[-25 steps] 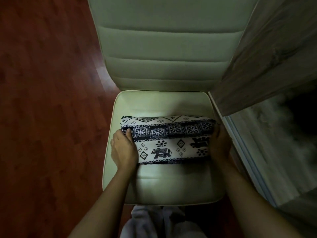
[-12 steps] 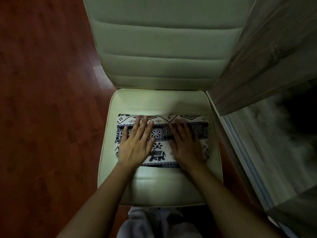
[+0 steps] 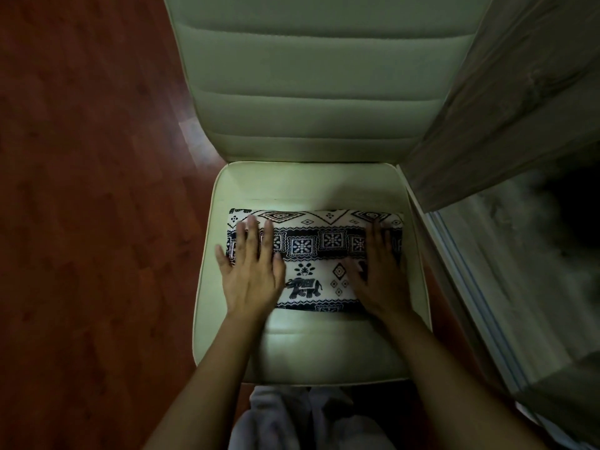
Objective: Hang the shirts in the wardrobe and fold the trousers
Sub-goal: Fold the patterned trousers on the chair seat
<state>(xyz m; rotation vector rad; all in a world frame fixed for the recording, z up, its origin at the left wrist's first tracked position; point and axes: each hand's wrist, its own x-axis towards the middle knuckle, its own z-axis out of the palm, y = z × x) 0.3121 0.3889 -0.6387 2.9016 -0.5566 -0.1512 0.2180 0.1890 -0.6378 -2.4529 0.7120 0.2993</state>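
The folded trousers [image 3: 319, 254], white with a dark blue elephant and diamond print, lie as a flat rectangle across the seat of a pale cream chair [image 3: 311, 345]. My left hand [image 3: 251, 271] lies flat on the left end of the fold with straight, spread fingers. My right hand [image 3: 381, 274] presses flat on the right end, fingers straight and pointing away from me. Both palms cover the near corners of the fabric.
The chair's padded backrest [image 3: 318, 92] rises behind the seat. A grey wood-grain wardrobe door [image 3: 506, 92] stands open at the right, with its sliding rail [image 3: 470, 287] beside the chair. Red-brown wood floor [image 3: 91, 222] lies to the left. Light grey cloth [image 3: 292, 420] shows below the seat edge.
A second ago my hands gripped the two ends of the trousers. They then came together flat on the middle, and now have slid apart toward the ends.
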